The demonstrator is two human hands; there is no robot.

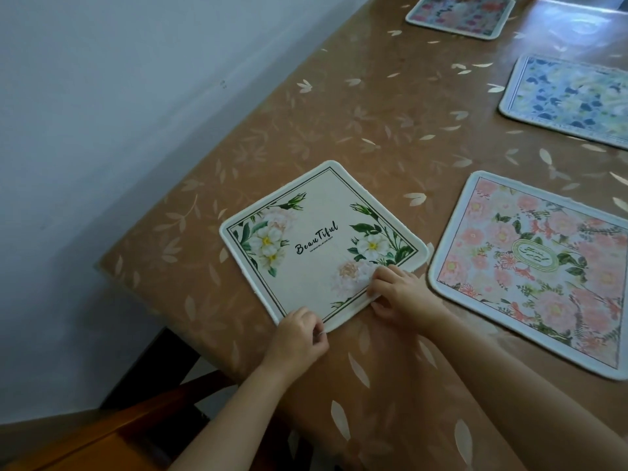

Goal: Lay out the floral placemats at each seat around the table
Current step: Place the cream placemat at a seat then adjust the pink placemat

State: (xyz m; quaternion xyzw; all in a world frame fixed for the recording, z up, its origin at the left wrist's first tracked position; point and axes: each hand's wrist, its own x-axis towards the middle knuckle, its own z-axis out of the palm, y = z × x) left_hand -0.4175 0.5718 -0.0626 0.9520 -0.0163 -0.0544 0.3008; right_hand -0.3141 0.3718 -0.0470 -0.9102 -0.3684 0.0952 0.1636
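To square the cream rectangular floral fabric placemat [316,239], the left hand [299,338] pinches its near corner; the right hand [397,294] seemingly pinches the lifted right edge.

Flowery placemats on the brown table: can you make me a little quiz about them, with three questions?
1. True or false: the left hand and the right hand both hold the cream square cloth placemat printed with white flowers.
2. How many placemats lie on the brown leaf-patterned tablecloth? A two, B four, C six.
3. Fill in: the rectangular flowery placemat beside the right hand is mostly ____.
Key: 1 true; 2 B; 3 pink.
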